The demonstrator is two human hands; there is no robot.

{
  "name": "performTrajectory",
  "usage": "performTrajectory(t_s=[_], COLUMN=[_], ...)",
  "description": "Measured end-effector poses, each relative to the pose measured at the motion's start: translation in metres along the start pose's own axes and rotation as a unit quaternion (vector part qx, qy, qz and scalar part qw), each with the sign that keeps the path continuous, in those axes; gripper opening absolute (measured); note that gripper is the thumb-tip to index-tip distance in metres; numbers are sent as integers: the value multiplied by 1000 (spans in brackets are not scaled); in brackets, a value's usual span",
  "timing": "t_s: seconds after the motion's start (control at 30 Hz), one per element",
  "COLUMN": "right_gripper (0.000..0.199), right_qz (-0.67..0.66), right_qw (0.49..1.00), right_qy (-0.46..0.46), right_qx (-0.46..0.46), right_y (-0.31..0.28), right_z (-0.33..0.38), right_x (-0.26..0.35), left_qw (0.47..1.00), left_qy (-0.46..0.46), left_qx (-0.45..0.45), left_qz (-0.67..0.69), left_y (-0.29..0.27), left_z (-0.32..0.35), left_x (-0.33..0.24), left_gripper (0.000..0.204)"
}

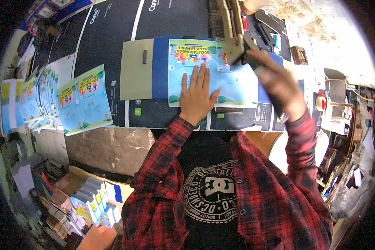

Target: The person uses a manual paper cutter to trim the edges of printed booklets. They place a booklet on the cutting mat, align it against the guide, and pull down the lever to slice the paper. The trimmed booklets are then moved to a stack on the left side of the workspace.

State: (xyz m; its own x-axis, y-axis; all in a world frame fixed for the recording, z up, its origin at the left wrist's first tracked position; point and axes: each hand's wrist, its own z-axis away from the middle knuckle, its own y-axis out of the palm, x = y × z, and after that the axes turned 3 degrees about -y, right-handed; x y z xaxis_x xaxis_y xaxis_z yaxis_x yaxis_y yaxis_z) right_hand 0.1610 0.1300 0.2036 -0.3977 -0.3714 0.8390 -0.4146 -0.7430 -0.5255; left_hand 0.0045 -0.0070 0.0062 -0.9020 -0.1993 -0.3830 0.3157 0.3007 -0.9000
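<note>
My left hand (pixel 198 91) lies flat, fingers stretched, on an open printed booklet sheet (pixel 237 85) in light blue and green. The sheet rests on a grey and blue board (pixel 138 68) on the bench. My right hand (pixel 277 83) is smeared by motion, but its fingers appear wrapped round the dark handle of what looks like a long-arm stapler (pixel 233 29). The stapler's beige arm reaches in from the far edge, and its head stands over the right half of the sheet, near the fold. The exact point of contact is hidden.
At the left lie a loose printed sheet (pixel 85 100) and a fanned stack of booklets (pixel 39 100). A box of booklets (pixel 91 200) stands low at the left. A tape roll (pixel 321 103) and a small wooden block (pixel 299 55) are at the right.
</note>
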Motion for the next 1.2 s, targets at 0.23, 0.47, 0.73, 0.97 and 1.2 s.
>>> performTrajectory(t_s=[0.23,0.47,0.73,0.97,1.2], right_gripper=[55,73,69,67,59], right_qz=[67,-78,-192,-237,163], right_qw=[968,922,918,947,983], right_qy=[28,212,199,117,-11], right_qx=[-242,-313,-283,-183,-86], right_y=[-43,58,79,-1,11], right_z=[15,6,-8,6,-14], right_x=[-278,-248,-172,-167,34], left_qw=[1000,1000,999,1000,1000], left_qy=[7,-14,-12,-1,-14], left_qx=[-11,-11,-29,-27,-7], left_qz=[12,10,11,0,-4], left_y=[3,-10,-28,-29,-34], left_z=[0,8,18,14,16], left_x=[-1,16,59,64,67], left_gripper=[74,72,69,68,70])
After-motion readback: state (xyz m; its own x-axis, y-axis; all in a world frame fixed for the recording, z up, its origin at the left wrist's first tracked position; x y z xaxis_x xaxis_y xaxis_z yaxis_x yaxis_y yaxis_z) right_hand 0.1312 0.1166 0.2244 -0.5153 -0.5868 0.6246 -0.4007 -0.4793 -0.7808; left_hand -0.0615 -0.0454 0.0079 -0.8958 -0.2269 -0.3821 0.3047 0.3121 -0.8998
